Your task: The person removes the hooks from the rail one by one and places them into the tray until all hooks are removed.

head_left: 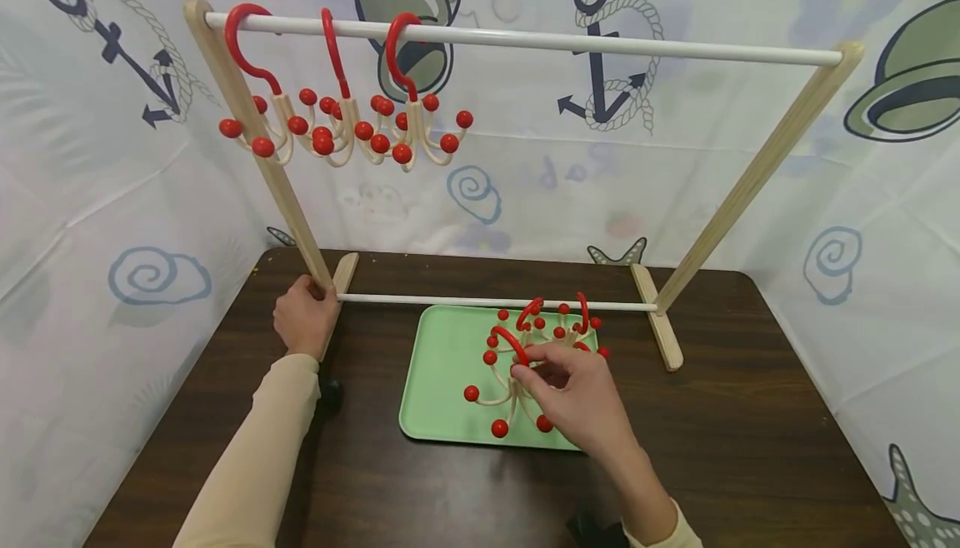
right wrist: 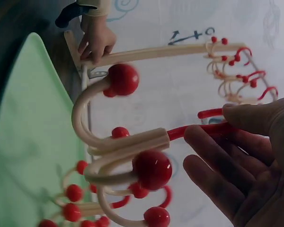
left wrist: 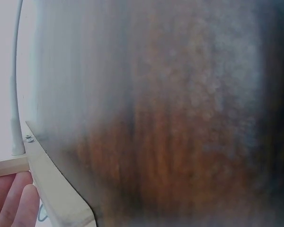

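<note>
My right hand (head_left: 581, 394) pinches the red hook of a multi-armed hanger (right wrist: 146, 140) between thumb and fingers. Cream curved arms tipped with red balls spread from its stem, over the green tray (head_left: 442, 373). Low on the rack's left wooden post (head_left: 281, 190), my left hand (head_left: 306, 316) grips the wood near the foot; the left wrist view shows its fingers (left wrist: 26, 203) against the wood. Three similar hangers (head_left: 412, 119) hang by red hooks on the left part of the white top rod (head_left: 600, 42).
More hangers (head_left: 583, 315) lie at the tray's back right, partly behind my right hand. A white lower rod (head_left: 390, 299) runs just behind the tray. The right post (head_left: 757, 173) stands on a wooden foot (head_left: 660, 331) on the dark table (head_left: 750, 448). Patterned cloth hangs behind.
</note>
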A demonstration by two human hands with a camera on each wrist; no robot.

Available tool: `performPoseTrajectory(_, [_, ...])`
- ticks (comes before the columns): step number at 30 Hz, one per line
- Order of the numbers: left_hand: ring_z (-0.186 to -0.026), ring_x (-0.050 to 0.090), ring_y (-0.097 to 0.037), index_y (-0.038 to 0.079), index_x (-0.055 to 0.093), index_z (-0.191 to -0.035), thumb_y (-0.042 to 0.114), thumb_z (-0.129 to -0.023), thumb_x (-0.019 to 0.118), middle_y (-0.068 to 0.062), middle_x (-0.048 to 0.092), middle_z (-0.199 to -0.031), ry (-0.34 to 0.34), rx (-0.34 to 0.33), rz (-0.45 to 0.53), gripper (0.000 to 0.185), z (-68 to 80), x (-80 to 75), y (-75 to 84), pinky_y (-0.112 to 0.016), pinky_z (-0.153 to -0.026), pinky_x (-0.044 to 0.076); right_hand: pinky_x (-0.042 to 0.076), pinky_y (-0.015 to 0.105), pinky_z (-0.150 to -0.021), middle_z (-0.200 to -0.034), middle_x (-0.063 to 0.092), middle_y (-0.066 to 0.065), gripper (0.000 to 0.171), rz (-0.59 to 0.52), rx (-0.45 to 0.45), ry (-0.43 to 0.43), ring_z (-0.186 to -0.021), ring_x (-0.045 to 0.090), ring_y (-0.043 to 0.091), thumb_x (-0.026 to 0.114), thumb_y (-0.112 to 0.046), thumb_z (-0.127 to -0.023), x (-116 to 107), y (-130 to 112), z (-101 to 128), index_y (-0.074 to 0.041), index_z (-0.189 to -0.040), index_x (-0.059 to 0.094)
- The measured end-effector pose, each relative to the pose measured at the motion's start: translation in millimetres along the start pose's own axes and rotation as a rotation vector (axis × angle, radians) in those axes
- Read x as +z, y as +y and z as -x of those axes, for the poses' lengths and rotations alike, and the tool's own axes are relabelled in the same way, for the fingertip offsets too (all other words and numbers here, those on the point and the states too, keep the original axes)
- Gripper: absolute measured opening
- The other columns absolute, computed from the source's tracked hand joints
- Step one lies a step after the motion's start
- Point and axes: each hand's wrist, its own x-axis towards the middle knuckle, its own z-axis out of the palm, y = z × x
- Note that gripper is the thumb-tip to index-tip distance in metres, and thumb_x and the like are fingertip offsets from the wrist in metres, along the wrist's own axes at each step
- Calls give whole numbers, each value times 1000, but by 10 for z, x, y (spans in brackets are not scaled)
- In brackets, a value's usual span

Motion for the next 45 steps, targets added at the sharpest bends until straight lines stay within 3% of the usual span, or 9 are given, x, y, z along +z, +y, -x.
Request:
performPoseTrajectory(7, [-73,63,-37,3,67,-95,27,-92,61,-16,67,-80,-6,20,1,24,-28,21,9,-55,-68,45,53,28,-69,-85,73,-5,18,-36,108,123,-72,69,4,78,-20,-85,188,262,151,-8,-99,75])
performPoseTrajectory(12, [-73,63,-37,4,67,-95,27,-91,62,-16,67,-80,2,15,6,24,-25,29,-2,-55,-67,45,55,28,-69,-87,74,0,21,-125,97,192,-72,71,16,79,-16,-83,258,414,218,-3,-99,75])
performPoseTrajectory(17, [-72,63,-37,3,67,-94,28,-91,61,-16,67,-79,-1,14,2,25,-21,26,-12,-54,-67,45,55,27,-67,-85,74,-1,14,-150,92,240,-70,71,19,79,-8,-82,298,536,258,-6,-95,75])
performPoseTrajectory(24, [-74,63,-37,3,68,-95,28,-92,61,-17,68,-81,1,7,10,26,-13,4,16,-55,-69,44,54,25,-67,-94,73,5,18,-145,119,272,-74,71,15,78,-12,-83,359,645,303,-6,-99,75])
performPoseTrajectory(37, [-76,63,-38,2,68,-97,28,-92,61,-17,68,-83,2,-6,1,27,1,-12,13,-55,-71,45,54,22,-66,-98,71,14,24,-199,253,290,-83,71,28,73,-4,-86,366,691,360,3,-109,70])
performPoseTrajectory(45, [-74,63,-38,2,68,-97,29,-92,61,-17,68,-82,8,10,5,28,9,-12,18,-55,-69,45,55,25,-69,-104,71,11,28,-236,248,266,-86,72,23,75,-11,-87,355,692,404,-3,-113,70])
